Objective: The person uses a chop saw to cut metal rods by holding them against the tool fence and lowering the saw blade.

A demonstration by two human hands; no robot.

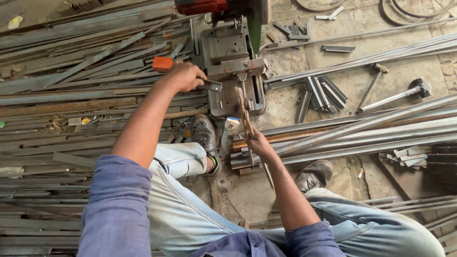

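Note:
My left hand (183, 77) grips a grey handle (211, 85) beside the base of a metal chop saw (233, 71), with an orange block (163, 64) just behind the knuckles. My right hand (259, 142) is closed around a thin rusty metal strip (245, 119) that runs from the saw's vise back toward me. The saw's red motor housing (200, 6) sits at the top edge. I am crouched, with one shoe (204, 135) near the saw base and the other shoe (314, 173) further right.
Long steel flats and angle bars (71, 95) cover the floor at left. More long bars (362, 131) lie at right, with short cut pieces (323, 93) and two hammers (395, 95) on the concrete. Small offcuts (409, 156) sit at far right.

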